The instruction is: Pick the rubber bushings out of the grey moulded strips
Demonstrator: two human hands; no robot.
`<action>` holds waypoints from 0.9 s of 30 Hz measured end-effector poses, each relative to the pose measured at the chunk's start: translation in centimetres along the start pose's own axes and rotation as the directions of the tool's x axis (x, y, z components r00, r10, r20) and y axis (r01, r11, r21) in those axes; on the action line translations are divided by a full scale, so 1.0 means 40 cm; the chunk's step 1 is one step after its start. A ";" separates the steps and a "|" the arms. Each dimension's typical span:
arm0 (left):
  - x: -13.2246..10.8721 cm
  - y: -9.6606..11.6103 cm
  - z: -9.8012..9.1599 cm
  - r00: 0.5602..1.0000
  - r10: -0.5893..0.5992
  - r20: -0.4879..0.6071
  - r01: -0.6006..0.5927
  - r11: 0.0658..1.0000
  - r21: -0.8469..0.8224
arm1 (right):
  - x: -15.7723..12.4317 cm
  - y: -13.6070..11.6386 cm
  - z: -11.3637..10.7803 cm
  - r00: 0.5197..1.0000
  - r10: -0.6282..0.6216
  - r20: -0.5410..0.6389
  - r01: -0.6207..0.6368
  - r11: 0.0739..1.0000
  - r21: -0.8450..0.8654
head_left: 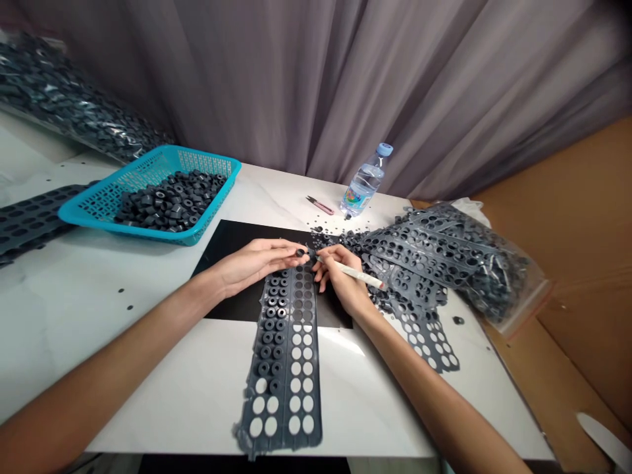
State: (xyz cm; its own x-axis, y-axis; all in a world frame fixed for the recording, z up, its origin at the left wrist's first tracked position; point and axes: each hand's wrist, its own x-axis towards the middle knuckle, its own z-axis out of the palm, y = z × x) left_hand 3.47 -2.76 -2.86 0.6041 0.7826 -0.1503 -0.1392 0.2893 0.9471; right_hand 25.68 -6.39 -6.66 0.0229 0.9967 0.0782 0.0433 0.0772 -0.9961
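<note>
My left hand (257,263) pinches a small dark rubber ring (300,253) between its fingertips, above the far end of a moulded rubber sheet. In my right hand (343,273) is a white pen-shaped tool (360,274), its tip end close to the ring; my fingers hide the very tip. Beneath both hands lies the grey rubber sheet (285,395) with rows of round holes, stretching towards me. Thick rubber rings (267,338) still sit in many holes of its left rows. White tabletop shows through the nearer holes, and a black mat (232,289) lies under its far part.
A blue basket (192,237) of loose rubber rings stands left, before a large plastic bag of dark parts (74,99). Punched sheets (424,257) and a zip bag (503,289) are heaped right. Thread snips (320,205) and a water bottle (365,181) stand behind.
</note>
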 end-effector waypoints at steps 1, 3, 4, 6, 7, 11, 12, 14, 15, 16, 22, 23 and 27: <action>-0.002 0.002 0.003 1.000 -0.004 0.015 0.004 1.000 -0.008 | -0.001 -0.002 0.001 1.000 -0.007 0.005 0.007 1.000 -0.008; -0.005 0.006 0.009 0.999 -0.005 0.036 0.006 1.000 -0.016 | -0.004 -0.006 0.002 1.000 -0.012 0.015 0.012 1.000 -0.022; -0.006 0.008 0.012 0.999 -0.006 0.043 0.007 1.000 -0.017 | -0.005 -0.008 0.003 1.000 -0.011 0.019 0.011 1.000 -0.028; -0.008 0.011 0.019 0.999 -0.012 0.043 0.013 1.000 -0.020 | -0.007 -0.010 0.004 1.000 -0.010 0.027 0.011 0.999 -0.033; -0.009 0.012 0.023 0.999 -0.016 0.037 0.017 1.000 -0.025 | -0.007 -0.011 0.004 0.999 -0.012 0.030 0.013 0.999 -0.035; -0.012 0.011 0.030 1.000 -0.020 0.020 0.021 0.997 -0.073 | -0.008 -0.010 0.005 0.999 -0.020 0.035 0.022 0.999 -0.050; -0.012 0.010 0.030 0.999 -0.021 0.025 0.023 0.996 -0.085 | -0.008 -0.010 0.005 0.999 -0.019 0.036 0.021 0.998 -0.054; -0.012 0.010 0.028 0.999 -0.026 0.041 0.030 0.994 -0.102 | -0.009 -0.008 0.006 0.999 -0.020 0.040 0.022 0.998 -0.055; -0.012 0.010 0.026 0.998 -0.030 0.050 0.035 0.994 -0.108 | -0.009 -0.007 0.006 0.999 -0.023 0.041 0.025 0.998 -0.053; -0.012 0.011 0.024 0.998 -0.034 0.058 0.040 0.993 -0.112 | -0.008 -0.006 0.006 0.999 -0.025 0.041 0.027 0.998 -0.052; -0.012 0.014 0.020 0.996 -0.042 0.085 0.050 0.994 -0.095 | -0.007 -0.001 0.006 0.999 -0.025 0.048 0.028 0.997 -0.076; -0.013 0.013 0.022 0.995 -0.042 0.086 0.050 0.994 -0.093 | -0.007 -0.002 0.006 0.998 -0.026 0.049 0.030 0.997 -0.077; -0.012 0.023 0.027 0.998 -0.014 0.055 0.015 1.000 -0.027 | -0.007 -0.002 0.007 0.999 -0.029 0.045 0.032 0.997 -0.071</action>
State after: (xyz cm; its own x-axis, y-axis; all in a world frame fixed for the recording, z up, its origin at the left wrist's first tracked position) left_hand 3.91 -3.47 -1.62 0.6481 0.7471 -0.1474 -0.1515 0.3162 0.9365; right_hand 25.40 -6.69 -6.60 -0.0229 0.9942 0.1051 0.1145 0.1071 -0.9876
